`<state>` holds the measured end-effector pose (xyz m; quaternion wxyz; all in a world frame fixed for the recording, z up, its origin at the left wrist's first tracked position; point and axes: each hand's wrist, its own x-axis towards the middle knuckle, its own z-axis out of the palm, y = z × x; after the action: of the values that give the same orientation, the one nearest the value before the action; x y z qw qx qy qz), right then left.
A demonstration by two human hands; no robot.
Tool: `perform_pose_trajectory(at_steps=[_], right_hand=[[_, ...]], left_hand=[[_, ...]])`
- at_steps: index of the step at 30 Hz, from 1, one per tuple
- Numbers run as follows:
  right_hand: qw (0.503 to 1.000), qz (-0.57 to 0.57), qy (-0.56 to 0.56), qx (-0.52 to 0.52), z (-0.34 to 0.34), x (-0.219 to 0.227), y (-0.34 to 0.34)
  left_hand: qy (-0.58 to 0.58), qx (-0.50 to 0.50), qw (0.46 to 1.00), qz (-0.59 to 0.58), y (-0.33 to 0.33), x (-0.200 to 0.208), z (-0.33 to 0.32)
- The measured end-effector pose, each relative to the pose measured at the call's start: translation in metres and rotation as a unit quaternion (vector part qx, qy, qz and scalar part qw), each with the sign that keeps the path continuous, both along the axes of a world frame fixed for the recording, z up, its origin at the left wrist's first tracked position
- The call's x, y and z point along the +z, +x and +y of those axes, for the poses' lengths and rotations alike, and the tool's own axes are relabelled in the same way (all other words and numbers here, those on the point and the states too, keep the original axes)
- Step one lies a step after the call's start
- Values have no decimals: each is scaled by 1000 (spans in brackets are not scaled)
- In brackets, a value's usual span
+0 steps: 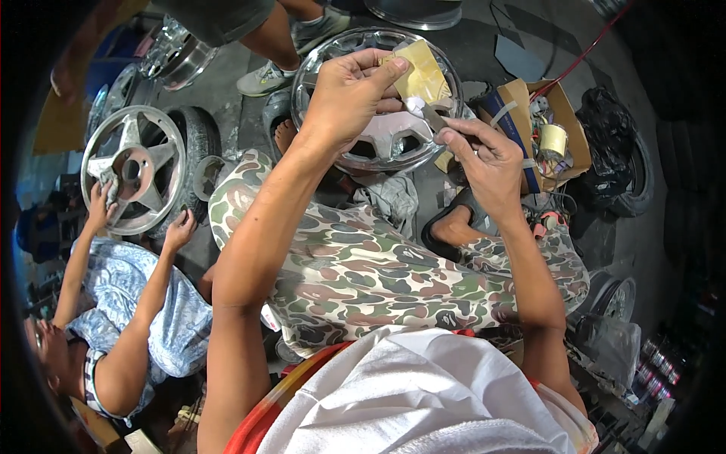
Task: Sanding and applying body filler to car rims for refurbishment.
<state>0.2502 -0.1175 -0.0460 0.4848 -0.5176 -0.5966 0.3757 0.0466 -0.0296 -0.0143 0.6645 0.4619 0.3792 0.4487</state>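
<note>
Pinched in my left hand (354,94) is a flat yellow card (422,74) with pale smears on its face. My right hand (488,163) grips a small putty knife (433,119), its blade pointing toward the card's lower edge. A lump of white paste (414,105) sits between the blade tip and the card; which of them carries it, I cannot tell. Below both hands lies a shiny alloy wheel rim (374,155), its middle partly hidden by my left hand and the card.
On the right stands an open cardboard box (571,102) of supplies, near a tire under black plastic (609,147). A grey cloth (393,200) lies between my legs and the rim. At left, a co-worker's hand (102,198) wipes another wheel rim (144,125). Someone's shoe (265,79) is beyond.
</note>
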Motion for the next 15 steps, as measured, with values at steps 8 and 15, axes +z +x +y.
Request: perform_pose_trajectory(at_steps=[8,15], right_hand=[[991,36,110,-65,6,11,3],[947,-157,259,-109,9,8,1]], left_hand=[[-63,26,998,-6,3,2,0],[-144,0,977,-156,16,0,-6]])
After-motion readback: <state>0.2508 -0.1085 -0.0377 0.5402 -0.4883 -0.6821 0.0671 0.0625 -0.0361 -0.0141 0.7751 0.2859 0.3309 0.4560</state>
